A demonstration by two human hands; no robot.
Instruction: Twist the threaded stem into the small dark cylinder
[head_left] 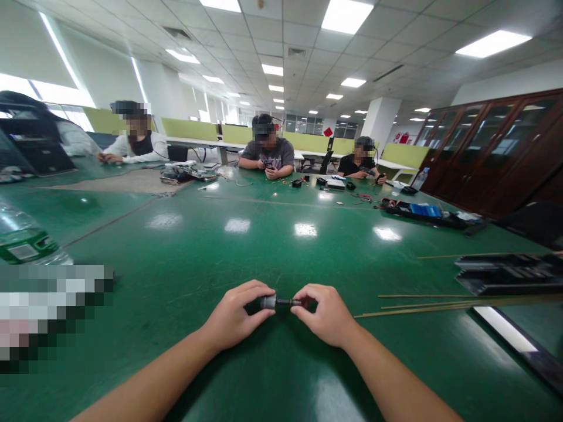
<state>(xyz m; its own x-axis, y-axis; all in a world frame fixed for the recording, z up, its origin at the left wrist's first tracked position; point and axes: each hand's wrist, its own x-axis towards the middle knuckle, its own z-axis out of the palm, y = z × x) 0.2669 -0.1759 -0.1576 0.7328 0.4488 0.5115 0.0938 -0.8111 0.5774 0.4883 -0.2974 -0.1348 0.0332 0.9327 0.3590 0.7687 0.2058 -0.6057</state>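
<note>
In front of me, over the green table (281, 258), my two hands hold a small metal part level between them. Its thick end is a grey cylinder (268, 302), gripped between the thumb and fingers of my left hand (231, 316). A thin dark shaft (284, 302) runs from the cylinder to the right. My right hand (329, 313) pinches the shaft's ribbed far end between thumb and fingertips. The part's exact kind cannot be made out. My fingers cover some of both ends.
Thin yellowish rods (413, 307), black profiles (497, 272) and a dark flat panel (514, 340) lie at right. A water bottle (30, 240) and a blurred-out item (48, 310) are at left. Across the table sit several people, near scattered parts and a tool tray (426, 212).
</note>
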